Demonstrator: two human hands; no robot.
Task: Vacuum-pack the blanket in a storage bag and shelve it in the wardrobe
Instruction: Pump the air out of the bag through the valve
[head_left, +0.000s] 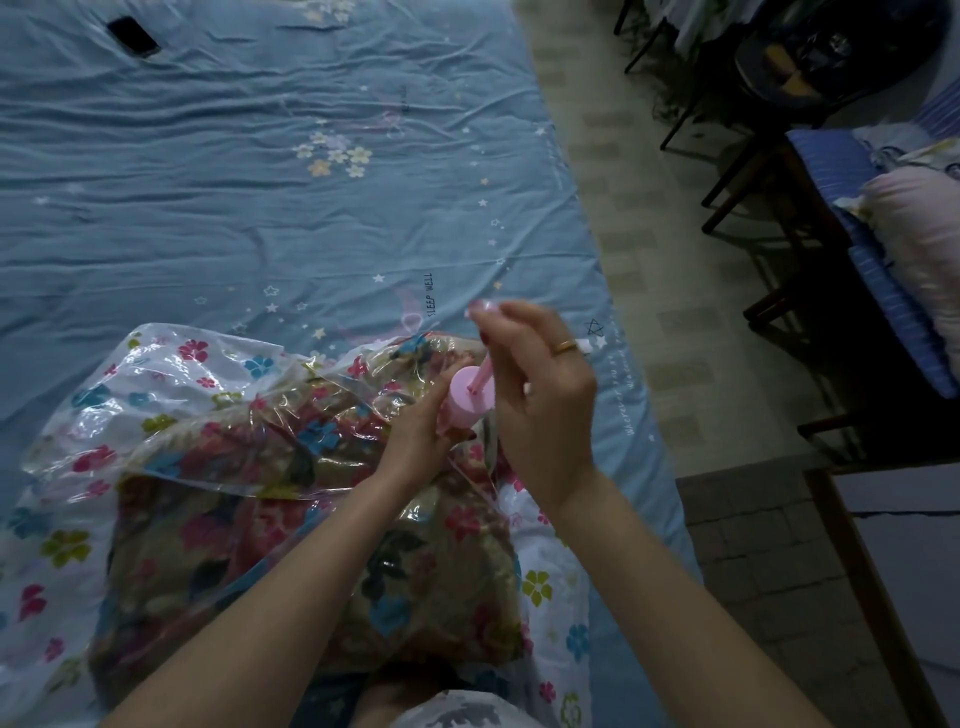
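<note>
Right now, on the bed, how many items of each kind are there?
Storage bag: 1
Blanket inside the bag: 1
Pink hand pump: 1
Phone: 1
Total: 4

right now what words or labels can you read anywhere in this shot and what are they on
"SLEEP WELL": printed sideways in dark letters on the blue bed sheet, just beyond the storage bag.
White script along the sheet's right edge, past the right hand: too small and blurred to read.
Nothing legible on the pink pump or the phone.
</note>
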